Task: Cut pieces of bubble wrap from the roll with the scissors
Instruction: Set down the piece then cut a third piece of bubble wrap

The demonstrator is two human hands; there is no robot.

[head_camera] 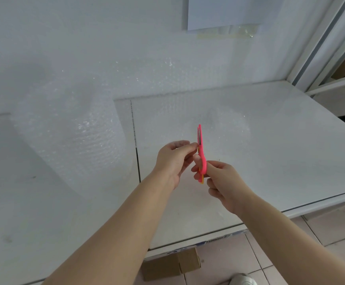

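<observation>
A big roll of clear bubble wrap (70, 136) lies on the left of the white table (291, 140), its loose sheet (198, 108) spread rightwards over the tabletop and up against the wall. Pink scissors (202, 155) stand edge-on above the table's middle, blades pointing away and closed. My right hand (223, 182) grips their handles from below. My left hand (175, 159) pinches the scissors near the pivot with thumb and fingertips. Neither hand touches the bubble wrap.
A white wall with a taped paper sheet (223, 13) rises behind the table. Metal shelving (332, 58) with cardboard boxes stands at the right. A cardboard box (171, 264) lies on the tiled floor under the table's front edge, beside a shoe (243, 279).
</observation>
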